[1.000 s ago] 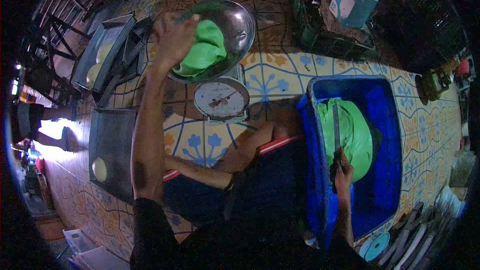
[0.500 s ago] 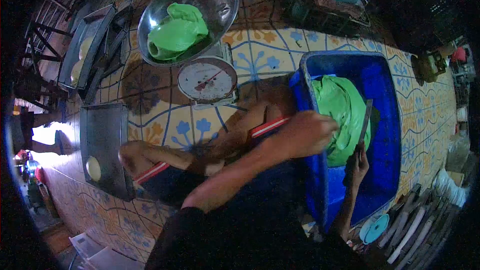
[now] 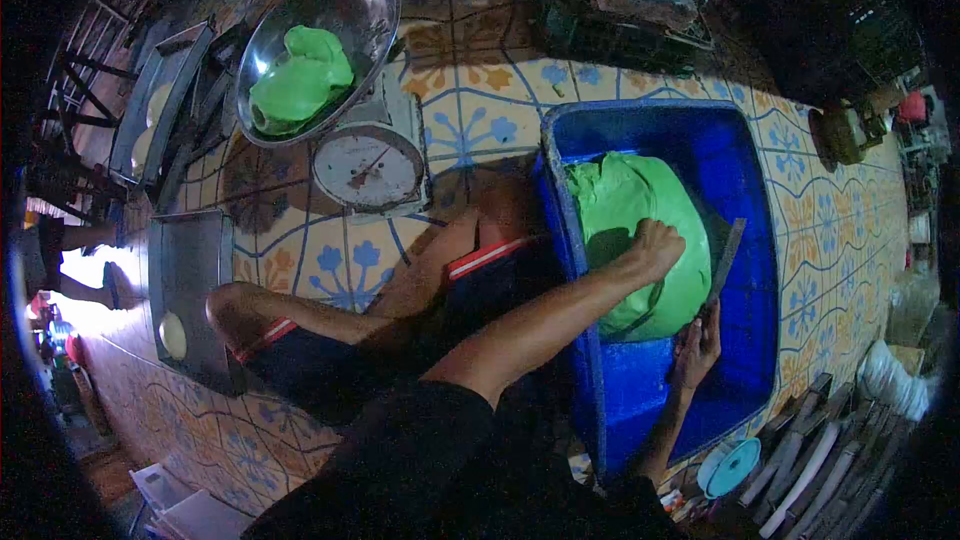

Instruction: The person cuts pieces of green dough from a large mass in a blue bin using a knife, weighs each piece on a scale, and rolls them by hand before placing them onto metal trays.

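A large mass of smooth bright green dough [image 3: 640, 195] lies in a blue plastic tub [image 3: 740, 380]. My left hand [image 3: 660, 248] is closed in a fist over the dough; whether any dough is in its fingers is hidden. My right hand [image 3: 698, 348], inside the tub at the dough's near right edge, holds a long flat-bladed knife [image 3: 729, 258]. Its blade points up along the dough's right side, and its handle is hidden in the hand. Another lump of green dough [image 3: 300, 85] sits in a shiny metal bowl [image 3: 365, 15] on a dial scale [image 3: 368, 168].
A grey metal pan [image 3: 190, 265] with a pale dough ball [image 3: 173, 336] stands on the tiled floor at left; another pan [image 3: 175, 65] with pale balls is behind it. Crates [image 3: 620, 45] are at the back. A turquoise round lid [image 3: 729, 467] and several wood pieces [image 3: 800, 475] lie at lower right.
My left fist has moved from the tub's left side farther over the dough. My right hand still holds the knife. The whole view has shifted, with the scale and tub now farther left.
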The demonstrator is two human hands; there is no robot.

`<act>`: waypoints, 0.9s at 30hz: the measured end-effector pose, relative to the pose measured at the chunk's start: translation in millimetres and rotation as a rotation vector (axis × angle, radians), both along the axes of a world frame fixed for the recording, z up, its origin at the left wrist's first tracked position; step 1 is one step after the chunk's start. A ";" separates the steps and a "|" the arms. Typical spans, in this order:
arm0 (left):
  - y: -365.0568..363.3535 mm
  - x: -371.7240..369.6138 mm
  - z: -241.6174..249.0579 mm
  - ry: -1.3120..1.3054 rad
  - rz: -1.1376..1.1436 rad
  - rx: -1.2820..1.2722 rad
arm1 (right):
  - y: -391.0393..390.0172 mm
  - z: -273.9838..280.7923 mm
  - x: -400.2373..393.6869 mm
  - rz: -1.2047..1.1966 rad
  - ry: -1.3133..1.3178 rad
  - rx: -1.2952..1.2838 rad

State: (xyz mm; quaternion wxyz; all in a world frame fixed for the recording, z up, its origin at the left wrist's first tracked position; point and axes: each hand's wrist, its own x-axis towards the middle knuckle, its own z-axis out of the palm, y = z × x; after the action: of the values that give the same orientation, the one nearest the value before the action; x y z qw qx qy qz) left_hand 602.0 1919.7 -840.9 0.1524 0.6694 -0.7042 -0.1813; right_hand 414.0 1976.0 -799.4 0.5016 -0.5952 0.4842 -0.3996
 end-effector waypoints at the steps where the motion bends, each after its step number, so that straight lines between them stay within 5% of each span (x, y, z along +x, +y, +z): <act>1: 5.5 -2.7 1.1 0.019 -0.009 -0.007 | 0.8 1.1 6.7 -0.011 0.005 -0.037; 2: 18.1 -6.0 -1.2 0.072 0.028 -0.159 | -7.2 -10.7 4.5 0.041 -0.046 -0.031; 4: 43.8 10.3 31.9 0.125 0.021 -0.031 | -16.7 -3.7 22.1 0.063 0.131 0.062; 6: 59.8 22.5 62.5 0.192 0.062 -0.040 | -37.5 -44.5 32.5 0.268 0.400 -0.242; 9: 61.5 42.8 80.5 0.411 0.178 -0.058 | 13.5 -26.8 46.3 0.339 0.330 -0.145; 13: 79.2 64.9 122.4 0.755 0.351 -0.477 | 52.9 -24.9 18.0 0.579 0.402 -0.055; 15: 102.5 89.6 185.7 0.683 0.288 -0.493 | 58.0 -42.2 21.6 0.588 0.318 -0.206; 19: 172.1 156.3 250.1 0.465 0.280 -0.754 | 46.8 -7.4 54.9 0.285 -0.005 0.315; 20: 185.1 181.8 255.2 0.326 0.322 -0.815 | 47.0 -1.8 62.4 0.227 0.055 0.263; 25: 252.7 368.0 212.0 -0.706 0.599 -0.723 | 42.4 -29.7 87.7 0.386 -0.030 0.097; 27: 283.8 407.0 185.1 -0.474 0.977 -0.531 | 48.1 -31.2 93.7 0.404 -0.008 0.003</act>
State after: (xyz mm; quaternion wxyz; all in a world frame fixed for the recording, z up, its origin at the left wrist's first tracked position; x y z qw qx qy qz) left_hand 1009.0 2203.6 -655.9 0.2189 0.8766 -0.3513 0.2455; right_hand 507.8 2024.2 -830.6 0.5742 -0.6780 0.3536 -0.2924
